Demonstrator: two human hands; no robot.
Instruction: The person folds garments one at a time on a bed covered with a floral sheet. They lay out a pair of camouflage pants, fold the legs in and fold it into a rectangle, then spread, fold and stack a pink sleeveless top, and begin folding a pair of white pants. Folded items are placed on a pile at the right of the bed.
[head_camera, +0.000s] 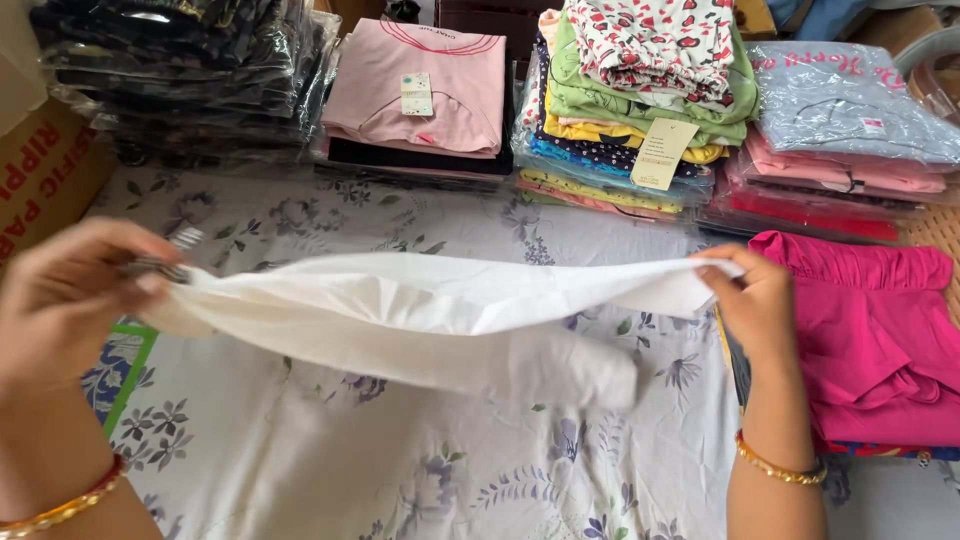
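The left hand (65, 300) pinches one end of a white cloth (430, 315) between thumb and fingers, and the right hand (758, 305) pinches the other end, so the cloth is stretched between them above a flowered bedsheet (400, 470). Just beside the right hand lies a bright pink garment (880, 340). Behind the cloth, along the far edge, stand stacks of folded clothes (640, 110), a pink folded shirt (420, 90) and dark packed clothes (180, 70).
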